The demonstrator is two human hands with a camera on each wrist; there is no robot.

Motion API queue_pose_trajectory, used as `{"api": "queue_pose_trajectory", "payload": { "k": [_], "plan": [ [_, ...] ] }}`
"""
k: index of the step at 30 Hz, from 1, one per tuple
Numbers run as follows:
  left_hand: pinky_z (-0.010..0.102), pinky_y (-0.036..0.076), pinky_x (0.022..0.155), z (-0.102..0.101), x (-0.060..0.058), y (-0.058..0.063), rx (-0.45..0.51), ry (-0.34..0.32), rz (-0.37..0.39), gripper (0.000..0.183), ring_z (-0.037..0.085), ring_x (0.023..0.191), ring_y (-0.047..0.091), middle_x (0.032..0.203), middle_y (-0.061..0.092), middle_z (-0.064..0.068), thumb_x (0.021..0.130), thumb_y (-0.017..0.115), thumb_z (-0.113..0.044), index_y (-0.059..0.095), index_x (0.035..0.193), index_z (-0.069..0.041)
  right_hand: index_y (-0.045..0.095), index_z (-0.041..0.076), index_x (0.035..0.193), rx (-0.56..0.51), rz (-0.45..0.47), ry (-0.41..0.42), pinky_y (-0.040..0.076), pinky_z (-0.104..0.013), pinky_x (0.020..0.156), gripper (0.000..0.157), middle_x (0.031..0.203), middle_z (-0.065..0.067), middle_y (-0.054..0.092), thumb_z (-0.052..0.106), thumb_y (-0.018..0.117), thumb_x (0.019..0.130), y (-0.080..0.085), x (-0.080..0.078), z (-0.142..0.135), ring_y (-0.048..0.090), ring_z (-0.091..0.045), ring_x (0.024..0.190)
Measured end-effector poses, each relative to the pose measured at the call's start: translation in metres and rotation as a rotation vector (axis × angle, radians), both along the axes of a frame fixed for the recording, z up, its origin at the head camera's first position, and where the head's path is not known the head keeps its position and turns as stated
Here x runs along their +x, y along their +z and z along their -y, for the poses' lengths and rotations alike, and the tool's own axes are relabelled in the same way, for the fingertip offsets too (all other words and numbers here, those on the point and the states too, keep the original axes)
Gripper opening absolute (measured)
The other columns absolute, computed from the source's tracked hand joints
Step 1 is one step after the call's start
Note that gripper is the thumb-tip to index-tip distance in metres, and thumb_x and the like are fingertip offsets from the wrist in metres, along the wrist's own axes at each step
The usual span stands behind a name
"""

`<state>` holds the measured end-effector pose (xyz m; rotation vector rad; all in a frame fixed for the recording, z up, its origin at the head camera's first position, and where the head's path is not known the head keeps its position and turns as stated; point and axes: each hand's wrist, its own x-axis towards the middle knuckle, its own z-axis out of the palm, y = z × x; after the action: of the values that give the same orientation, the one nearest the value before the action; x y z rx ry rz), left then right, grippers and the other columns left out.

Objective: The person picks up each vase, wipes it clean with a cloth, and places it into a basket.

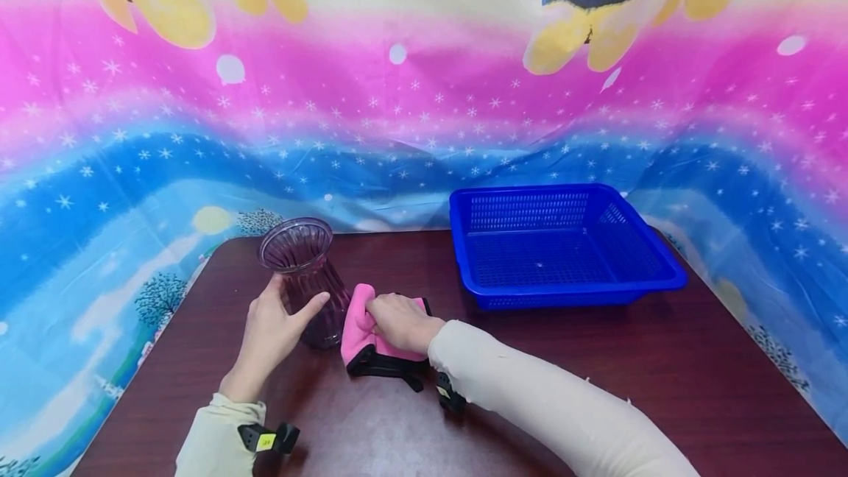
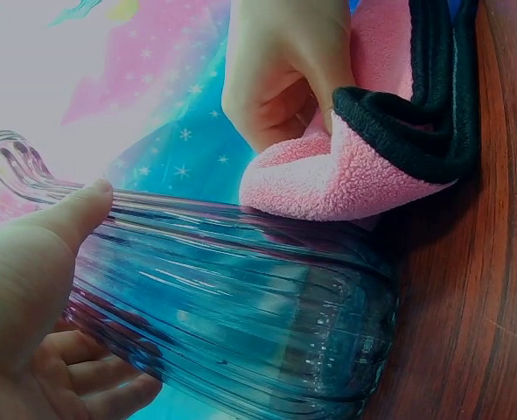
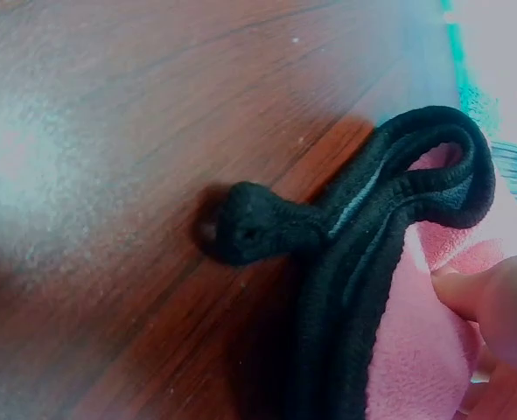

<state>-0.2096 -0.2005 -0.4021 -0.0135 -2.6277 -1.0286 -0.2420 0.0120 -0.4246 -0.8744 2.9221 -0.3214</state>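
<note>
A ribbed, purple-tinted glass vase (image 1: 318, 293) with a flared rim stands on the table, leaning a little to the left in the head view. My left hand (image 1: 271, 330) holds it around the middle, thumb on the near side and fingers behind; the left wrist view shows them through and below the glass (image 2: 241, 297). My right hand (image 1: 400, 321) grips a folded pink cloth (image 1: 361, 326) with black edging. In the left wrist view the bunched cloth (image 2: 345, 175) meets the vase's side near its base. A small black loop (image 3: 258, 223) sticks out from the cloth's edge.
A blue plastic basket (image 1: 570, 293) with perforated walls sits at the back right of the dark wooden table (image 1: 397, 433). Behind the table hangs a patterned cloth backdrop (image 1: 397, 124). Each wrist wears a black strap device (image 1: 265, 439).
</note>
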Motion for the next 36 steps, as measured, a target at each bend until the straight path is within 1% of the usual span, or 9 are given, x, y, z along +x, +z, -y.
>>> {"api": "queue_pose_trajectory", "payload": {
  "k": [3, 7, 11, 13, 16, 21, 24, 27, 36],
  "plan": [
    [0.057, 0.053, 0.092, 0.0, 0.0, 0.0, 0.001, 0.001, 0.008, 0.066, 0.042, 0.11, 0.067, 0.123, 0.068, 0.027, 0.088, 0.075, -0.047, 0.052, 0.134, -0.005, 0.059, 0.017, 0.085, -0.012, 0.005, 0.004, 0.047, -0.026, 0.067, 0.014, 0.078, 0.002, 0.061, 0.014, 0.069, 0.093, -0.001, -0.002, 0.0, 0.06, -0.012, 0.076],
    [0.057, 0.054, 0.091, 0.0, 0.0, 0.001, -0.003, 0.002, 0.017, 0.067, 0.041, 0.108, 0.067, 0.124, 0.068, 0.027, 0.088, 0.075, -0.048, 0.051, 0.135, -0.005, 0.055, 0.017, 0.08, -0.042, 0.027, -0.001, 0.043, -0.027, 0.065, 0.019, 0.072, 0.003, 0.054, 0.01, 0.068, 0.092, 0.0, -0.004, -0.002, 0.054, -0.012, 0.072],
    [0.056, 0.054, 0.089, 0.0, 0.0, 0.001, -0.006, 0.003, 0.017, 0.067, 0.04, 0.104, 0.067, 0.122, 0.068, 0.027, 0.088, 0.075, -0.048, 0.051, 0.135, -0.006, 0.053, 0.017, 0.077, -0.079, 0.04, -0.005, 0.04, -0.026, 0.064, 0.022, 0.071, 0.003, 0.05, 0.009, 0.066, 0.092, 0.001, -0.005, -0.003, 0.05, -0.012, 0.072],
    [0.056, 0.053, 0.089, 0.0, 0.0, 0.001, -0.006, 0.004, 0.015, 0.067, 0.04, 0.104, 0.067, 0.122, 0.069, 0.027, 0.088, 0.075, -0.047, 0.051, 0.134, -0.006, 0.054, 0.017, 0.078, -0.097, 0.043, -0.008, 0.04, -0.026, 0.065, 0.021, 0.073, 0.003, 0.051, 0.009, 0.066, 0.093, 0.002, -0.005, -0.004, 0.051, -0.012, 0.073],
    [0.056, 0.054, 0.09, 0.0, 0.0, 0.001, -0.003, 0.002, 0.013, 0.066, 0.041, 0.107, 0.067, 0.123, 0.068, 0.027, 0.088, 0.075, -0.047, 0.051, 0.133, -0.006, 0.059, 0.017, 0.082, -0.119, 0.039, -0.013, 0.043, -0.027, 0.065, 0.015, 0.076, 0.002, 0.055, 0.01, 0.066, 0.094, 0.003, -0.006, -0.004, 0.054, -0.012, 0.076],
    [0.057, 0.054, 0.091, 0.0, 0.0, 0.001, 0.0, -0.001, 0.012, 0.066, 0.041, 0.109, 0.067, 0.124, 0.068, 0.027, 0.088, 0.075, -0.047, 0.051, 0.134, -0.006, 0.067, 0.014, 0.09, -0.142, 0.0, 0.006, 0.048, -0.028, 0.067, 0.006, 0.081, -0.001, 0.062, 0.009, 0.067, 0.092, 0.006, -0.007, -0.004, 0.061, -0.015, 0.082],
    [0.056, 0.054, 0.09, 0.0, 0.0, 0.001, 0.0, -0.003, 0.005, 0.066, 0.041, 0.107, 0.067, 0.124, 0.068, 0.027, 0.088, 0.075, -0.047, 0.052, 0.134, -0.006, 0.067, 0.013, 0.092, -0.158, -0.016, 0.026, 0.05, -0.029, 0.071, 0.005, 0.081, -0.003, 0.063, 0.008, 0.067, 0.092, 0.01, -0.009, -0.005, 0.062, -0.017, 0.084],
    [0.055, 0.054, 0.087, 0.0, 0.0, 0.001, 0.0, -0.002, 0.005, 0.067, 0.039, 0.103, 0.067, 0.123, 0.068, 0.027, 0.088, 0.075, -0.048, 0.051, 0.134, -0.006, 0.066, 0.013, 0.092, -0.178, -0.01, 0.035, 0.051, -0.029, 0.073, 0.005, 0.081, -0.003, 0.063, 0.008, 0.066, 0.093, 0.014, -0.01, -0.005, 0.062, -0.018, 0.085],
    [0.057, 0.054, 0.091, 0.0, 0.001, 0.001, 0.002, -0.008, 0.005, 0.069, 0.041, 0.107, 0.066, 0.126, 0.067, 0.028, 0.088, 0.075, -0.049, 0.05, 0.136, -0.006, 0.068, 0.013, 0.096, -0.244, 0.033, 0.025, 0.05, -0.027, 0.075, 0.005, 0.082, -0.002, 0.062, 0.009, 0.065, 0.096, 0.023, -0.01, -0.004, 0.062, -0.016, 0.086]
  ]
}}
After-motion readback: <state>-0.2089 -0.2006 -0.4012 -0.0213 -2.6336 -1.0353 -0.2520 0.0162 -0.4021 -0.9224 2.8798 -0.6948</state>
